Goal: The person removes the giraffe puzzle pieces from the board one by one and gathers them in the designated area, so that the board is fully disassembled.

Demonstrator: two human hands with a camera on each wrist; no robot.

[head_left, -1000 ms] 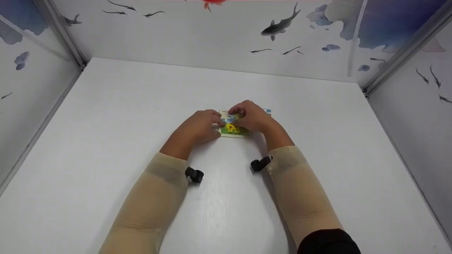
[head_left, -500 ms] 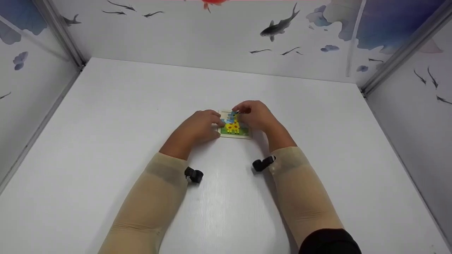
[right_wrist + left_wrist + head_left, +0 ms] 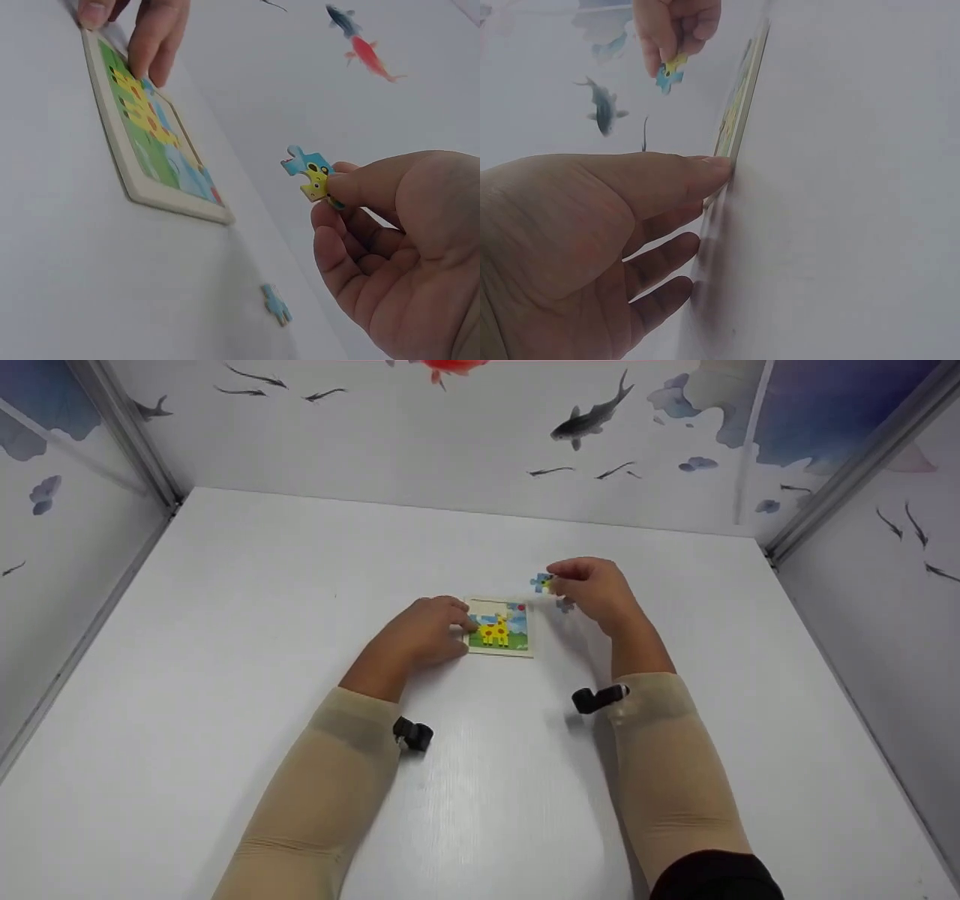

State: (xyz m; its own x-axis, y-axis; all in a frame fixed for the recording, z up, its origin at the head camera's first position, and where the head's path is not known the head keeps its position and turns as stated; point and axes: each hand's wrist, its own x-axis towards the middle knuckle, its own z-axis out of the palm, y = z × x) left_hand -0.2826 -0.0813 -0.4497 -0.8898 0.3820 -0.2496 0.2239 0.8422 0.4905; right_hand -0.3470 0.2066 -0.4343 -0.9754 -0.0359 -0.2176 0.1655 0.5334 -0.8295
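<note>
A small jigsaw puzzle board (image 3: 501,653) with a pale frame and a giraffe picture lies flat on the white table. Its upper-left part shows bare backing. My left hand (image 3: 431,628) holds the board's left side, the thumb at the near corner and a fingertip over the picture. Beyond the board's far right corner, my right hand (image 3: 596,589) pinches a blue and yellow jigsaw piece (image 3: 311,166) between thumb and fingers, raised off the table. A printed eye shows on that piece. Below the right hand lies a loose blue jigsaw piece (image 3: 276,304).
The white table (image 3: 315,555) is bounded by printed panels (image 3: 420,450) at the back and sides, decorated with fish and lotus leaves. Black wrist cameras (image 3: 412,733) stick out from both forearms.
My right hand has lifted the blue and yellow jigsaw piece away from the board, to the right and back. The giraffe picture and the loose piece are now uncovered. My left hand stays put.
</note>
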